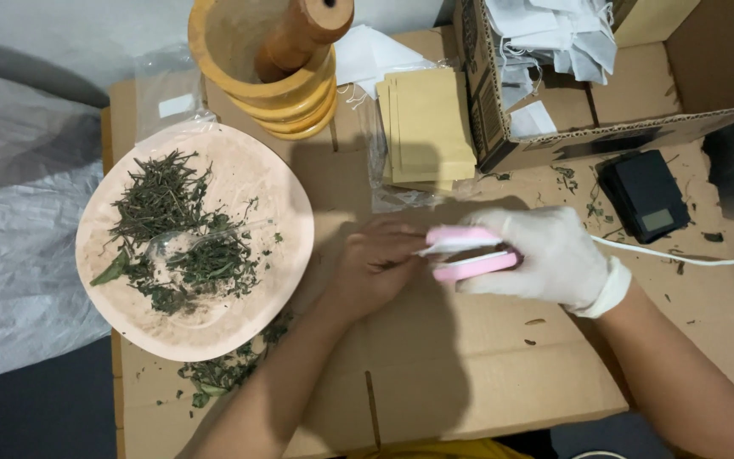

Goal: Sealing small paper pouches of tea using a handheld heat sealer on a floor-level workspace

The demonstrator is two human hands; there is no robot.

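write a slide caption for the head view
Gloved right hand presses a pink sealer beside the bare left hand.

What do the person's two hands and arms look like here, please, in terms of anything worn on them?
The right hand wears a thin white glove that covers it fully and ends in a rolled cuff at the wrist. The left hand is bare, with no glove. Both forearms are uncovered, with no sleeves reaching into view, and no watch, ring or bracelet shows on either.
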